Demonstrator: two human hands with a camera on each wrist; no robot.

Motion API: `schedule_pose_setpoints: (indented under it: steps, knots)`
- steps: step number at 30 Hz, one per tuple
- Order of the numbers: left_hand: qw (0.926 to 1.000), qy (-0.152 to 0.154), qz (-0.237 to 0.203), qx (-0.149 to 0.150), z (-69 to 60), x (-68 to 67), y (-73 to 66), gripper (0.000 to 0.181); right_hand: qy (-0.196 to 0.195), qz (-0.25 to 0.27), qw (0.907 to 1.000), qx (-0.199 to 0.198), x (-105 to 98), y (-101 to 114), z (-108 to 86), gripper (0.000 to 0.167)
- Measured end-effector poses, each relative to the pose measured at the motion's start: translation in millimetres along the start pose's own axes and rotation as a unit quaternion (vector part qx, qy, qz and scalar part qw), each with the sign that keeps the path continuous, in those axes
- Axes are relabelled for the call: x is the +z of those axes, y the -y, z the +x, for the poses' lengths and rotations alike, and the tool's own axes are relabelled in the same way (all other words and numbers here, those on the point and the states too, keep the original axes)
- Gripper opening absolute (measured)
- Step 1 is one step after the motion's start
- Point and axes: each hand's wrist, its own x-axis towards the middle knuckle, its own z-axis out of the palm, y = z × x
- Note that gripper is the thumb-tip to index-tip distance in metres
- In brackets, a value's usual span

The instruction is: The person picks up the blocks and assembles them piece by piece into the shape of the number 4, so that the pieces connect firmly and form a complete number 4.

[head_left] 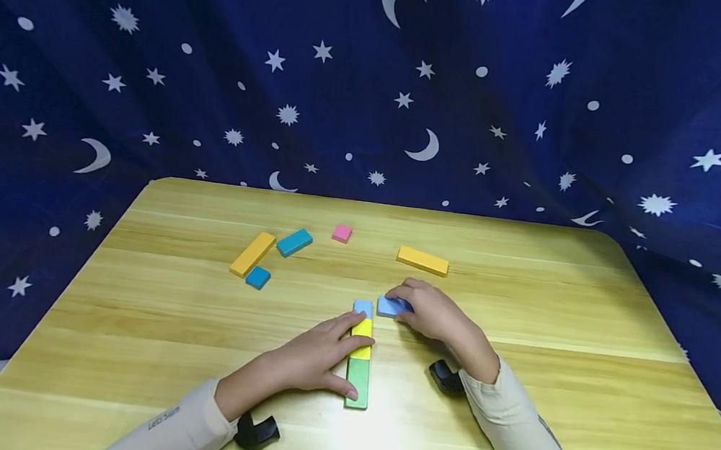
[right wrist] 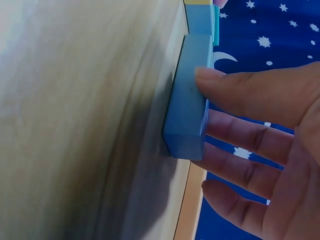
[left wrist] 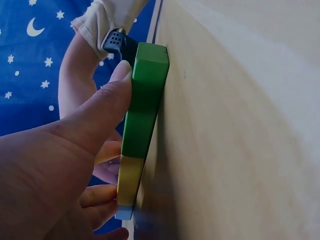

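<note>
A row of flat blocks stands end to end near the table's middle: a green block (head_left: 357, 384), a yellow block (head_left: 360, 348) and a light blue block (head_left: 362, 308) at the far end. My left hand (head_left: 315, 355) rests across this row with fingers spread, its thumb touching the green block. Just right of the far end, my right hand (head_left: 433, 312) pinches a periwinkle-blue block (head_left: 390, 307) between thumb and fingers. That block (right wrist: 187, 95) lies on the table, crosswise to the row, with a small gap to it in the head view.
Farther back lie a long orange block (head_left: 252, 254), a teal-blue block (head_left: 294, 242), a small blue block (head_left: 257, 277), a pink block (head_left: 342, 233) and another orange block (head_left: 422, 261). A dark starry curtain (head_left: 341, 158) hangs behind the wooden table (head_left: 555, 302).
</note>
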Motion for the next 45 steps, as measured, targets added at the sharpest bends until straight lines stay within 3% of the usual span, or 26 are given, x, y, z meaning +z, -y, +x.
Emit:
schedule_pose_setpoints:
  steps: [23,45]
  knots:
    - [1.0,0.007,-0.004,-0.005,-0.2,-1.2,-1.0,0.076,-0.003,0.0,0.9994,-0.035,1.3,5.7,-3.4,0.028]
    - [0.9999,0.004,-0.012,-0.002,-1.3,-1.5,-0.1,0.076,0.008,0.003,0.9997,-0.022,4.2,8.6,-1.6,0.03]
